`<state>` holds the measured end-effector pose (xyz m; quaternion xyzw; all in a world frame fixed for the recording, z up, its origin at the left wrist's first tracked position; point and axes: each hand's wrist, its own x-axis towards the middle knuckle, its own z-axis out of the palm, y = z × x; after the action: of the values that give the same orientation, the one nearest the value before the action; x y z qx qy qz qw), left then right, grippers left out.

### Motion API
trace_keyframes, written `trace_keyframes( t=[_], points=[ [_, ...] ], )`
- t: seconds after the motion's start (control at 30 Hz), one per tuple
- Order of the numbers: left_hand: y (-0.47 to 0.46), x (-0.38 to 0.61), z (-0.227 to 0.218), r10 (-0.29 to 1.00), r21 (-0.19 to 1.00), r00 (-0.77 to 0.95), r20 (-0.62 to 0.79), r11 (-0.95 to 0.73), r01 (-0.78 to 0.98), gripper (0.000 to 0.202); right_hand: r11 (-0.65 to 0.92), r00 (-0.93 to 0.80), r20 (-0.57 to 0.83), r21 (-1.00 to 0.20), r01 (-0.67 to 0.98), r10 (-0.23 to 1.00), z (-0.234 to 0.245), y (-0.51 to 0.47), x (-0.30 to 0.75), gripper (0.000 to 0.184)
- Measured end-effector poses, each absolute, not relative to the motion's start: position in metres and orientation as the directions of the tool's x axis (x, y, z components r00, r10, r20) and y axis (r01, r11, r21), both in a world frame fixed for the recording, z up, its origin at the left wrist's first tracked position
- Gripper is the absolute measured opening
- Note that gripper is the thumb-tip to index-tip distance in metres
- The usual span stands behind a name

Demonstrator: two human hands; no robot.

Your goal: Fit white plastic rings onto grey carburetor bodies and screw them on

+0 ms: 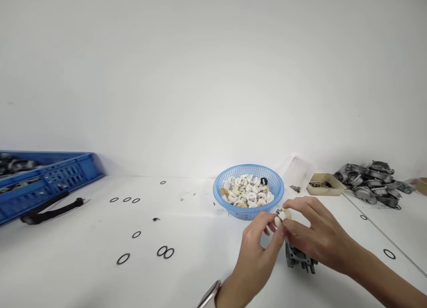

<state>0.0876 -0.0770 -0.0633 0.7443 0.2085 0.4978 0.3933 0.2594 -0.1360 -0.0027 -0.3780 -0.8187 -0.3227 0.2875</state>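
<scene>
**A two-handed pinch over a busy tabletop [83, 272]**

At your far left, the blue crate [75, 169] holds dark parts [18, 164], with a black tool [55, 215] lying beside it. Next come loose black rings [165, 253], scattered flat, and a small black scrap [156, 219] among them. A stray sleeve or a sweep of your arm could drag the rings out of place.

Toward the middle, the blue basket [244, 215] carries a pile of white parts [248, 193]. Just in front of it, your left hand [258, 243], with a watch [211, 293] at the wrist, pinches a white piece [277, 221]. A small metal bit [279, 211] shows at its top; you cannot tell from here how it is fixed. Your right hand [313, 232] pinches the same piece from the other side. Uneven pressure could make the piece slip, or send the metal bit springing away and lost among similar clutter.

Below your right hand, partly hidden by it, sits a grey casting [298, 258]; lowering your wrist carelessly could knock it.

Farther right are small screws [295, 188], a cream tray [325, 192] and a heap of castings [372, 183], which could slide if bumped.
</scene>
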Motion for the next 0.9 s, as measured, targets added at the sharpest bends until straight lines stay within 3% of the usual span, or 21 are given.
trace_keyframes(
  t=[0.07, 0.17, 0.27, 0.33, 0.4, 0.47, 0.57, 0.7, 0.9],
  points=[
    [-0.082, 0.087, -0.061, 0.722, 0.855, 0.482, 0.496, -0.503, -0.126, 0.029, 0.525, -0.508, 0.748, 0.252, 0.813, 0.428, -0.007, -0.141, 0.26, 0.015],
    [-0.086, 0.085, -0.055, 0.719, 0.942, 0.608, 0.336, -0.267, -0.204, 0.04, 0.584, -0.391, 0.805, 0.069, 0.809, 0.447, -0.019, -0.145, 0.26, 0.018],
    [-0.084, 0.086, -0.052, 0.632, 0.962, 0.738, 0.234, -0.04, -0.271, 0.049, 0.609, -0.25, 0.84, -0.115, 0.784, 0.481, -0.034, -0.146, 0.26, 0.018],
    [-0.08, 0.088, -0.054, 0.644, 0.965, 0.741, 0.19, 0.018, -0.263, 0.051, 0.613, -0.216, 0.853, -0.144, 0.777, 0.474, -0.041, -0.146, 0.264, 0.015],
    [-0.075, 0.091, -0.06, 0.721, 0.979, 0.668, 0.186, -0.082, -0.184, 0.049, 0.603, -0.203, 0.878, -0.116, 0.789, 0.434, -0.044, -0.144, 0.276, 0.015],
    [-0.072, 0.095, -0.068, 0.759, 0.955, 0.599, 0.256, -0.294, -0.035, 0.04, 0.553, -0.129, 0.913, -0.119, 0.824, 0.388, -0.044, -0.141, 0.295, 0.015],
    [-0.073, 0.104, -0.078, 0.711, 0.854, 0.624, 0.324, -0.504, 0.13, 0.028, 0.411, 0.126, 0.914, -0.292, 0.864, 0.384, -0.046, -0.133, 0.325, 0.01],
    [-0.077, 0.116, -0.084, 0.664, 0.843, 0.696, 0.272, -0.513, 0.16, 0.025, 0.285, 0.357, 0.815, -0.514, 0.809, 0.456, -0.059, -0.121, 0.351, 0.013],
    [-0.077, 0.12, -0.09, 0.646, 0.877, 0.718, 0.259, -0.468, 0.105, 0.026, 0.208, 0.358, 0.674, -0.607, 0.767, 0.646, -0.081, -0.11, 0.361, 0.02]
  ],
)
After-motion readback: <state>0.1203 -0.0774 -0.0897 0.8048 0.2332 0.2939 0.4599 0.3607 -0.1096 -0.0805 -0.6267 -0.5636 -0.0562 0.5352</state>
